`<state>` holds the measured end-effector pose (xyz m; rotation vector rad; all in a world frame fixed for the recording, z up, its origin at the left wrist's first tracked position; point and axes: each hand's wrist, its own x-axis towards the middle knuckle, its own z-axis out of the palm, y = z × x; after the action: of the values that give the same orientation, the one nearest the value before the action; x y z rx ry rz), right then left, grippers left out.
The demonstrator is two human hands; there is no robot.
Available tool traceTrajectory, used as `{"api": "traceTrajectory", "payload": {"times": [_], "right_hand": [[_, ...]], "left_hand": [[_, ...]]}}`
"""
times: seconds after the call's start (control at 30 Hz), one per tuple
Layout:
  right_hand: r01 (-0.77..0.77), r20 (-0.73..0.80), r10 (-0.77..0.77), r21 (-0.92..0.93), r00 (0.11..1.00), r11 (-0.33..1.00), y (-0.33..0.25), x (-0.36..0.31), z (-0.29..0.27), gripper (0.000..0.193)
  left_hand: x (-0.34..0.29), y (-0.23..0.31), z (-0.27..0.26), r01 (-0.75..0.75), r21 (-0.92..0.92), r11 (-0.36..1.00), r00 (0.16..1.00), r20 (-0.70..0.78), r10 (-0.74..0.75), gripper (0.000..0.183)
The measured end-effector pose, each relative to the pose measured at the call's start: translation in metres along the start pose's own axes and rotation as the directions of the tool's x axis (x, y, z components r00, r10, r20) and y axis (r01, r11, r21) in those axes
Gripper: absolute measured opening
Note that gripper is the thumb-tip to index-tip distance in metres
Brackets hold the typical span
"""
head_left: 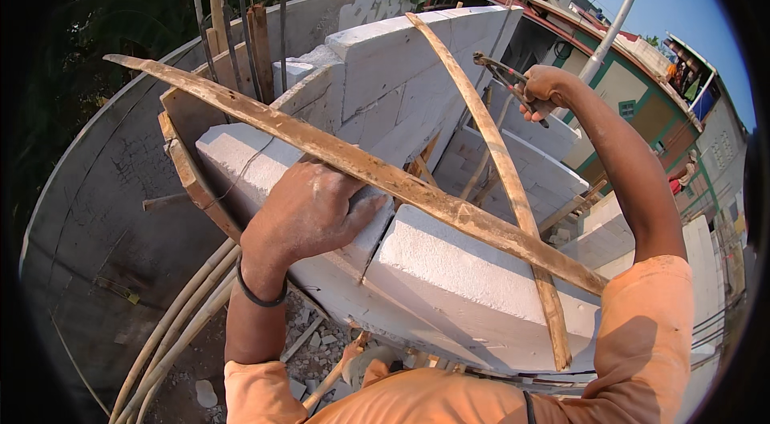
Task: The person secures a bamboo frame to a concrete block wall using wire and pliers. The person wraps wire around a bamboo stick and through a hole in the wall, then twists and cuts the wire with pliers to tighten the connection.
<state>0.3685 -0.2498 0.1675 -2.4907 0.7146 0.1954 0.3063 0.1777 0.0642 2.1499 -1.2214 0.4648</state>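
My right hand (545,91) is raised on the right side, closed around the handles of a pair of pincers (501,71). Their dark jaws point left, away from the wall. My left hand (309,211), with a black band at the wrist, is curled against a long wooden plank (417,187) on top of the white block wall (465,263). Its fingertips are hidden, and the thumb lies over the block. The plank runs diagonally across the wall. A second, narrower wooden strip (485,131) crosses under or against it near the right end; which one cannot be told.
A formwork board (192,167) with thin wire stands at the wall's left end. Upright steel bars (241,23) rise behind it. A curved grey wall (80,207) encloses the left side. Bent poles (180,316) and rubble (321,336) lie below. Another block wall (401,79) stands farther off.
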Motion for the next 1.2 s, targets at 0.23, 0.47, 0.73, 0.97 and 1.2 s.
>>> {"api": "traceTrajectory", "payload": {"times": [0.23, 0.47, 0.73, 0.97, 1.2], "right_hand": [[-0.079, 0.105, 0.104, -0.222, 0.989, 0.972, 0.020, 0.102, 0.036, 0.018], [-0.188, 0.148, 0.197, -0.076, 0.969, 0.979, 0.036, 0.169, 0.079, 0.012], [-0.179, 0.101, 0.186, -0.076, 0.977, 0.981, 0.049, 0.208, 0.106, 0.012], [-0.180, 0.080, 0.184, -0.061, 0.980, 0.982, 0.066, 0.227, 0.120, 0.011], [-0.181, 0.054, 0.184, -0.050, 0.981, 0.982, 0.078, 0.231, 0.115, 0.011]], "left_hand": [[0.000, -0.017, 0.003, 0.039, -0.077, 0.996, 0.998, 0.056, -0.035, 0.027], [0.002, -0.017, -0.002, 0.061, -0.092, 0.994, 0.998, 0.023, -0.059, 0.023], [0.004, -0.017, 0.003, 0.152, -0.144, 0.978, 0.988, 0.047, -0.146, 0.041], [0.011, -0.016, 0.006, 0.131, -0.050, 0.990, 0.991, 0.006, -0.131, 0.043], [0.014, -0.020, 0.006, 0.103, -0.014, 0.995, 0.988, 0.117, -0.100, 0.043]]}}
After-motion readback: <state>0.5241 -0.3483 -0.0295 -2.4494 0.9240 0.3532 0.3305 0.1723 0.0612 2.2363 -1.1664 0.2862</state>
